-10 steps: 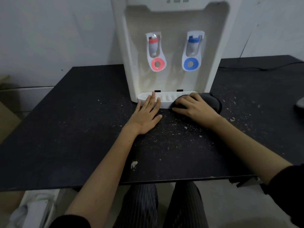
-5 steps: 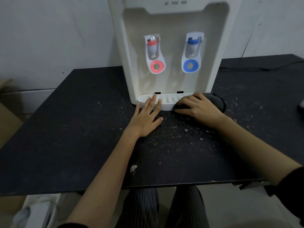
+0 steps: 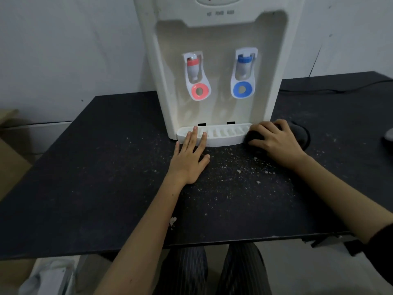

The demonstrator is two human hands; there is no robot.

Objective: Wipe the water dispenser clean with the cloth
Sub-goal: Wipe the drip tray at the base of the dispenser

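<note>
A white water dispenser (image 3: 214, 37) stands at the back of the black table, with a red tap (image 3: 193, 67) and a blue tap (image 3: 244, 64) in its recess. Its white drip tray (image 3: 223, 135) juts out at the bottom. My right hand (image 3: 274, 141) presses a dark cloth (image 3: 299, 133) against the tray's right end. My left hand (image 3: 190, 158) lies flat on the table with fingers spread, fingertips resting on the tray's left end.
The black table (image 3: 106, 167) is speckled with pale crumbs and dust in front of the dispenser. A black cable (image 3: 331, 90) runs along the back right. A grey object (image 3: 389, 135) sits at the right edge. Cardboard and white items lie on the floor at left.
My right hand and the cloth have slid right, from the tray's middle-right to its right end. The camera has tilted up, showing more of the dispenser. My left hand stays put.
</note>
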